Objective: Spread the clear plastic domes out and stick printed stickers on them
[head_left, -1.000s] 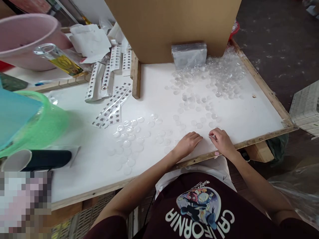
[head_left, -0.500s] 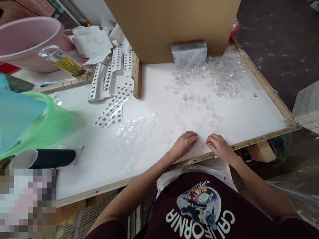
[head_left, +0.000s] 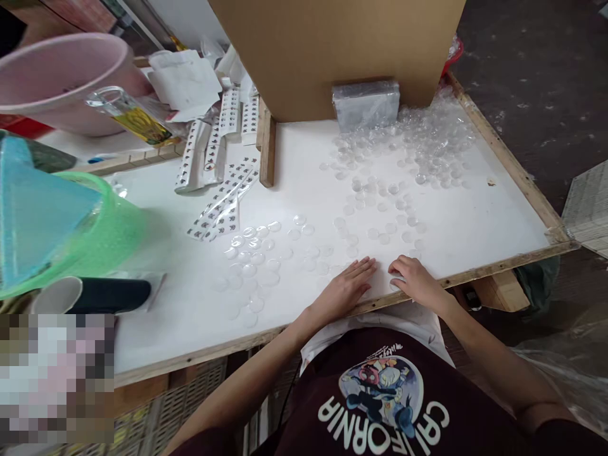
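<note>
Right grip curls near clear discs; anything pinched is indistinct.

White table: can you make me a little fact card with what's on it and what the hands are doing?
Surface: white tabletop with wooden edging
Left hand: palm down, fingers out, on or just above the tabletop
Right hand: fingers curled, low by the front edge; can't tell if it holds anything
Clear discs: scattered about, with a heap at the far right
Far side: plastic-wrapped block in front of brown cardboard
Left side: printed strips, green basket
</note>
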Motion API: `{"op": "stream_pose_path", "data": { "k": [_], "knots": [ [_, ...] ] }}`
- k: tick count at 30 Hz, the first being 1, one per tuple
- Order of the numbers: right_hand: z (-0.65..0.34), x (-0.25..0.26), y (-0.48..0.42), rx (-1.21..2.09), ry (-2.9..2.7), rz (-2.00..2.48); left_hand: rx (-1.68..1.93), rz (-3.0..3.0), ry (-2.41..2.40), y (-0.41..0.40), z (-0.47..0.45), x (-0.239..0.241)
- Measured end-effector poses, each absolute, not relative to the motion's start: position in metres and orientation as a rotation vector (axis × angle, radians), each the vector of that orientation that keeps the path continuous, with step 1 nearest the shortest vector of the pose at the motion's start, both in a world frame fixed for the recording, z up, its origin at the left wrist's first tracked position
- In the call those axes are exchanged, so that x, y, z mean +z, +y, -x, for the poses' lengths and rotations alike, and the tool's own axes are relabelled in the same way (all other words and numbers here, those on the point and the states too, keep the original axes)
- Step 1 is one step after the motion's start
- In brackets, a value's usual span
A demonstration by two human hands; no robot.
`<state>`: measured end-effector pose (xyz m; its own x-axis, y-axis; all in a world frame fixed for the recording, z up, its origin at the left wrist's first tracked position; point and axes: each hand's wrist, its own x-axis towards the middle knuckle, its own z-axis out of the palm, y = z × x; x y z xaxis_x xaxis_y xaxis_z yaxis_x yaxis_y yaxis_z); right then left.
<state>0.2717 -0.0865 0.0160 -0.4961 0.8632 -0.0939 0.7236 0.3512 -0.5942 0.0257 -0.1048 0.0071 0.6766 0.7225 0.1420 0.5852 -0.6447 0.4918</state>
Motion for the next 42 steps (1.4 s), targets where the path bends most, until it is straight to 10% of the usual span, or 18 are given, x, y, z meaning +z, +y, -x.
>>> {"op": "stream_pose_path", "data": {
  "k": [8,42],
  "knots": [
    [-0.273,0.021,-0.087,0.838,-2.31,1.447,0.768,-2.263,1.454,-0.115,0.028,0.012],
    [-0.316,0.008,-0.071,0.724,-2.097,1.54,0.334,-2.643,0.723,-0.082,-0.051,0.022]
  ]
}}
